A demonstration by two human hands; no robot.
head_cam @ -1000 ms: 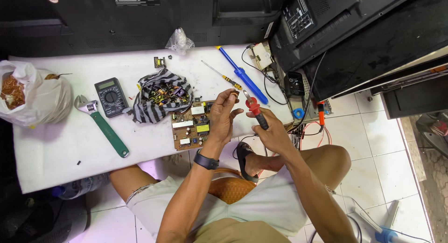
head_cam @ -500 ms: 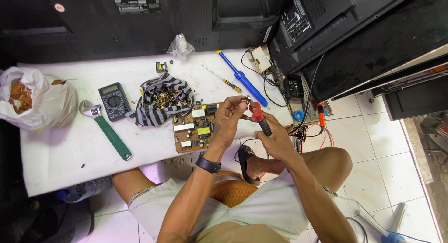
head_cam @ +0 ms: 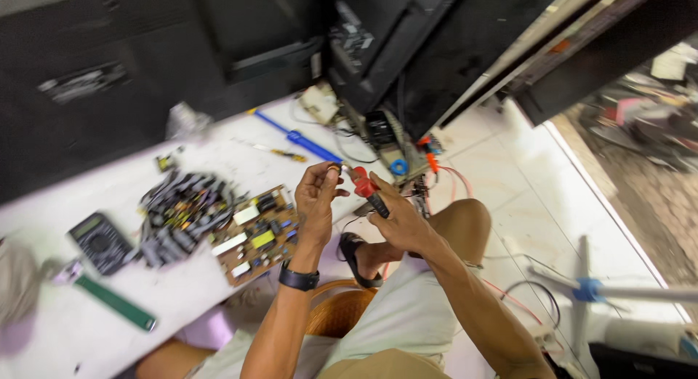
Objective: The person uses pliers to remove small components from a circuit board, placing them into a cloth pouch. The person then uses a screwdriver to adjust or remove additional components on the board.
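Both hands were raised together over my lap, just off the edge of the white worktable (head_cam: 182, 306). With my right hand (head_cam: 403, 222) I had my fingers wrapped tight round the red and black handled hand tool (head_cam: 369, 192), its red end pointing up toward my other hand. With my left hand (head_cam: 316, 197), a black wristband (head_cam: 299, 278) on its wrist, I had thumb and fingertips pinched together on a tiny yellowish part (head_cam: 334, 167), too small and blurred for me to make out what it was. That part sat right at the tip of the tool, touching or nearly so; I could not tell which. Just beside my left forearm, on the table, lay the brown printed circuit board (head_cam: 256, 233) studded with components. Next to it on its far side was a heap of dark loose parts (head_cam: 182, 213) on a striped cloth, and beyond that a grey handheld multimeter (head_cam: 100, 242). Near the table's front edge lay a green-handled adjustable wrench (head_cam: 113, 301). Farther back were a long blue-handled screwdriver (head_cam: 297, 138) and a small yellow-handled screwdriver (head_cam: 287, 154) close beside it. Below my hands, my foot in a black sandal (head_cam: 356, 259) rested against my bent knee
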